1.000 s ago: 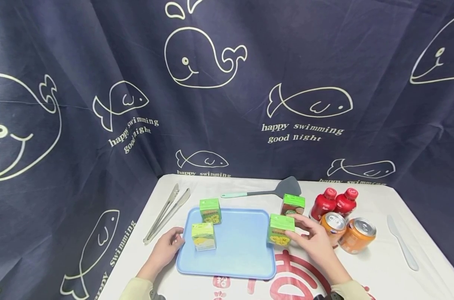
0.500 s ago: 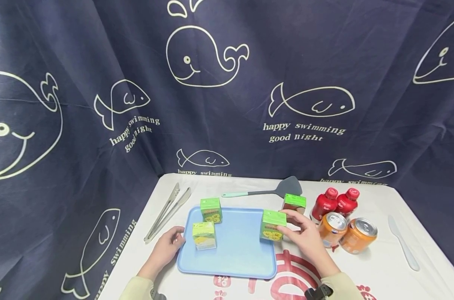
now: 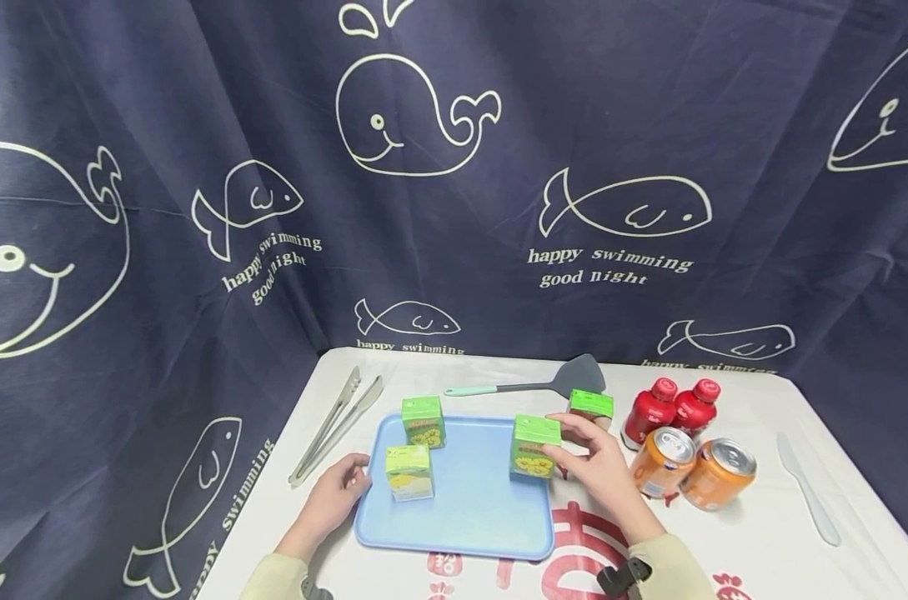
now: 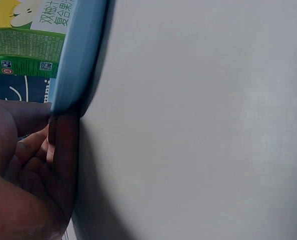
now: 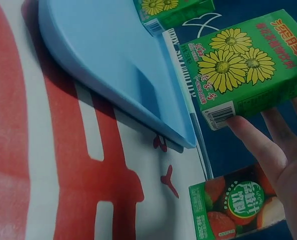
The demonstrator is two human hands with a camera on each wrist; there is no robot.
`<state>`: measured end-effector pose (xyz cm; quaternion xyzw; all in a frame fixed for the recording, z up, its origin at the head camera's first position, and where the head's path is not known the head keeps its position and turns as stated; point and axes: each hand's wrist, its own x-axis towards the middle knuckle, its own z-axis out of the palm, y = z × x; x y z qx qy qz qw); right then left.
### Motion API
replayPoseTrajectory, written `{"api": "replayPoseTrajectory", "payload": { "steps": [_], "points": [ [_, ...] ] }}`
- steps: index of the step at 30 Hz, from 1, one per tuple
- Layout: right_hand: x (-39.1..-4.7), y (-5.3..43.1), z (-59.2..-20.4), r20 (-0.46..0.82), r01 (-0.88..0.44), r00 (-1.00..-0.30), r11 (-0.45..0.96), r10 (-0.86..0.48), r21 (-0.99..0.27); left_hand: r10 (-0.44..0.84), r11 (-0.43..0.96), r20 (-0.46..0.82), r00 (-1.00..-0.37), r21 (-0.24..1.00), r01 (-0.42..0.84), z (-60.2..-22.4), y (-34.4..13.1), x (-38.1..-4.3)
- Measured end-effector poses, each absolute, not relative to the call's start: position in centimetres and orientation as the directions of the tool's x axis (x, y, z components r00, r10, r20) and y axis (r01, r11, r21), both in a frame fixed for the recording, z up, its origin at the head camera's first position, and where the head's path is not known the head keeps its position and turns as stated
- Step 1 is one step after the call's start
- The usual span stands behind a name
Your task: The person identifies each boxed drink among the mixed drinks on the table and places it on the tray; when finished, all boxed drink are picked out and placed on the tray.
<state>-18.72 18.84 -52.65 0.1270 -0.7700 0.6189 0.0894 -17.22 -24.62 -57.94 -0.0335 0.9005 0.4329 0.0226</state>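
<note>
My right hand holds a green juice carton with yellow flowers on it, thumb on the near side and fingers behind. This carton hangs over the right part of a blue tray, casting a shadow on it in the right wrist view. At the tray's left edge, my left hand pinches the rim, thumb on top and fingers beneath. Two more cartons stand on the tray's left side: a green flowered carton behind, a yellow-green carton in front.
A carton with red fruit stands just beyond the tray's right edge. Red bottles and orange cans cluster farther right, with a pale knife past them. Tongs lie left, a spatula behind the tray.
My right hand has carried the green flowered carton leftward, from the tray's right edge to over the tray. The left hand has stayed at the rim.
</note>
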Motion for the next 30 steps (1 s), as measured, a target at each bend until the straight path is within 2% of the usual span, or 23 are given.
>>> {"api": "replayPoseTrajectory", "payload": {
  "steps": [11,30],
  "points": [
    [-19.9,18.0,-52.7,0.303,-0.319,-0.948,0.264,-0.1,-0.91,-0.04,0.618,-0.083,-0.996,0.781,-0.09,-57.8,-24.6,-17.2],
    [-21.9,15.9,-53.0,0.307,-0.327,-0.944,0.215,-0.123,-0.92,-0.035,0.619,-0.071,-0.997,0.782,-0.078,-57.9,-24.5,-17.1]
  ]
}}
